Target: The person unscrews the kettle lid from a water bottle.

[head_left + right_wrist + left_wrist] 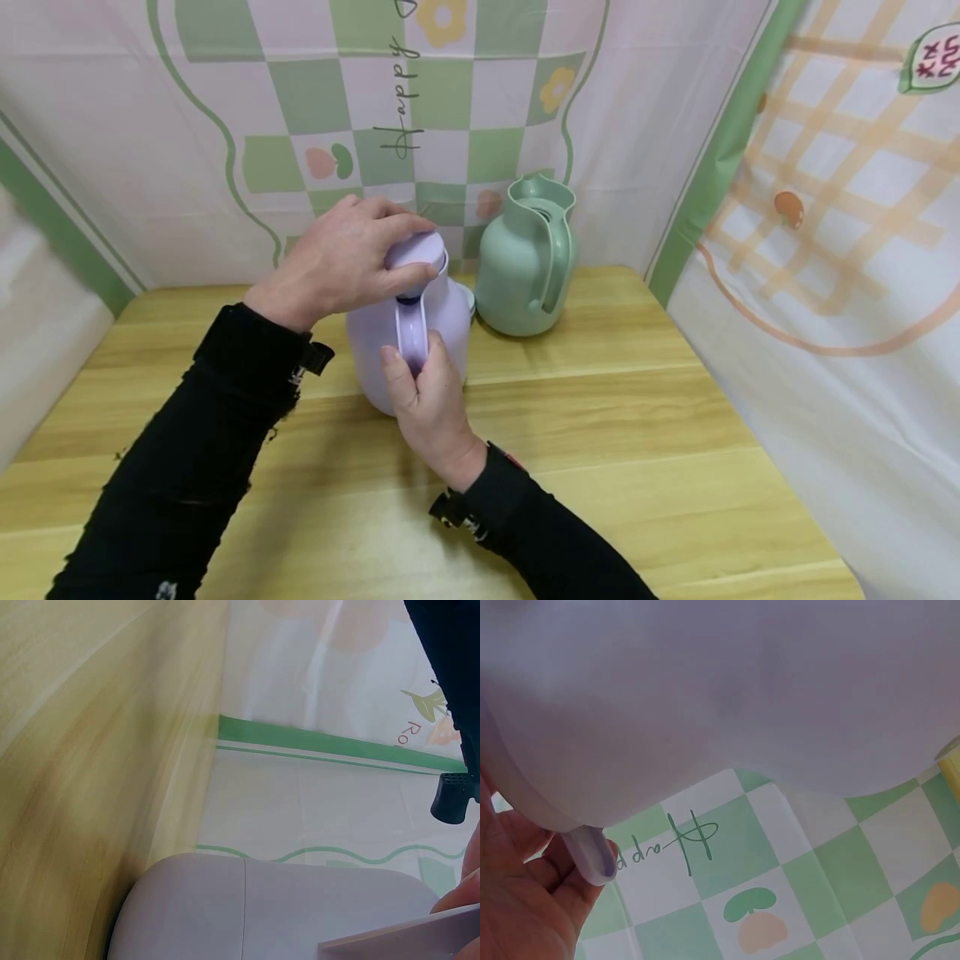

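Note:
A lilac thermos jug [363, 350] stands upright on the wooden table. Over its mouth, my left hand [348, 254] grips the lilac lid [420, 250], thumb on the near side and fingers reaching across the far side. A dark ring shows just under the lid. My right hand [435, 408] holds the jug's handle [412, 333], the thumb lying along it. In the left wrist view, fingers of the left hand [532, 900] curl at the jug's top beside its spout [591, 855]. The jug's body [187, 907] fills the bottom of the right wrist view.
A green thermos jug [517, 258] without a lid in its mouth stands behind to the right, handle toward me. A pale round piece [470, 302] peeks out between the two jugs. Printed cloth [622, 108] hangs around the table [600, 500] at the back and sides.

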`<state>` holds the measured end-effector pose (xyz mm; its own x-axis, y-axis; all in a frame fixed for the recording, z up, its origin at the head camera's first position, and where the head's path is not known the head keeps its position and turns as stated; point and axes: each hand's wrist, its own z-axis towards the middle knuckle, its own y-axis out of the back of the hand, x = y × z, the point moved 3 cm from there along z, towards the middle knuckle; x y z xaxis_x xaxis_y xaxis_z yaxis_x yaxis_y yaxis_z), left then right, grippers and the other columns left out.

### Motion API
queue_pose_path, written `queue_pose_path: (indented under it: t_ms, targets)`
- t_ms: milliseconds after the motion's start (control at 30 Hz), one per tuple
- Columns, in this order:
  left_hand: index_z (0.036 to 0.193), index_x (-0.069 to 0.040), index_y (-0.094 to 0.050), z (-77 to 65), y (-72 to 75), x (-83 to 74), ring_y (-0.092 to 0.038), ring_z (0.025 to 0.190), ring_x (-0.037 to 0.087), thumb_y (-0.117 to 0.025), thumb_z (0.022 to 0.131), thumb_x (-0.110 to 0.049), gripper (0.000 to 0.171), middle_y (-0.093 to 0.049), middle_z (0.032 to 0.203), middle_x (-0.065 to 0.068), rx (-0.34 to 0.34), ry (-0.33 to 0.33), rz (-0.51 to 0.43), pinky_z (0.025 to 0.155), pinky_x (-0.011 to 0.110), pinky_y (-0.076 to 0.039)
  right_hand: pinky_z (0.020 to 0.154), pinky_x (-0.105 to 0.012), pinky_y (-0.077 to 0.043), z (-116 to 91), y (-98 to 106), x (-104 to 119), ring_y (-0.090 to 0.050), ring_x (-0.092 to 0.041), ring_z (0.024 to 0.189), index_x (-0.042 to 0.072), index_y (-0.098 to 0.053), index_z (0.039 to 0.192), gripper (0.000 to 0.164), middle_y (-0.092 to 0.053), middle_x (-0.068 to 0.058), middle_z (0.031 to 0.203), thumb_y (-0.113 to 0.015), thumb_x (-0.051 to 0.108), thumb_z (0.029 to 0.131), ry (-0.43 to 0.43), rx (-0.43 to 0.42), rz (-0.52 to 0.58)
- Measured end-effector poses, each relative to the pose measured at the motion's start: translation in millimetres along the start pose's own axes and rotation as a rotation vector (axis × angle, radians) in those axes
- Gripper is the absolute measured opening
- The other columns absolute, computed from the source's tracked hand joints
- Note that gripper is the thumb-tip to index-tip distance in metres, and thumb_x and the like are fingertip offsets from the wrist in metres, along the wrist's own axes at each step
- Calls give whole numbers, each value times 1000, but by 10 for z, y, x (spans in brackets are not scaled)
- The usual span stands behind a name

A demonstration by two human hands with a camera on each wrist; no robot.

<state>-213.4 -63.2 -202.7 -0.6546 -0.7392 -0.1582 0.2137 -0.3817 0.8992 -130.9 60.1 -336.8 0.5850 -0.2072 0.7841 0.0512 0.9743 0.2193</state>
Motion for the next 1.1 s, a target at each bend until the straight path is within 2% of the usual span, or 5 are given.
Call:
queue_pose_path:
  t_ms: [200,367,533,833,1100]
  targets:
    - [133,-20,-71,-3,-26,-9,-60,116,31,-67,94,-61,58,-68,131,13,-50,8,25,93,46,-44,69,-29,-47,-4,2,-3,-56,-20,84,-5,-51,118,32,-55,-14,95,-52,25,108,9,-8,-4]
    - [131,-20,-72,-6,-41,-20,-58,105,31,-70,89,-66,62,-67,126,14,-72,61,33,83,43,-43,68,-29,-46,-7,3,-3,-55,-19,82,-5,-51,117,32,-53,-13,93,-52,26,108,16,-13,-5]
    - [129,-18,-73,-9,-39,-41,-57,103,34,-72,87,-67,65,-66,125,16,-91,92,44,80,43,-44,68,-29,-46,-5,2,-5,-55,-19,81,-5,-52,117,32,-54,-13,92,-53,26,108,19,-20,-14]
    - [128,-14,-74,-41,-10,-64,-60,100,37,-72,88,-64,64,-69,120,19,-119,66,86,79,44,-45,67,-28,-45,-8,-3,4,-55,-19,81,-6,-51,117,29,-53,-13,92,-54,21,107,15,-13,-14]
    - [130,-7,-72,-70,22,-114,-68,101,36,-70,91,-65,69,-74,119,20,-133,3,155,80,45,-45,68,-29,-46,-8,1,1,-56,-20,83,-6,-51,119,33,-54,-14,93,-53,25,108,19,-14,-12]
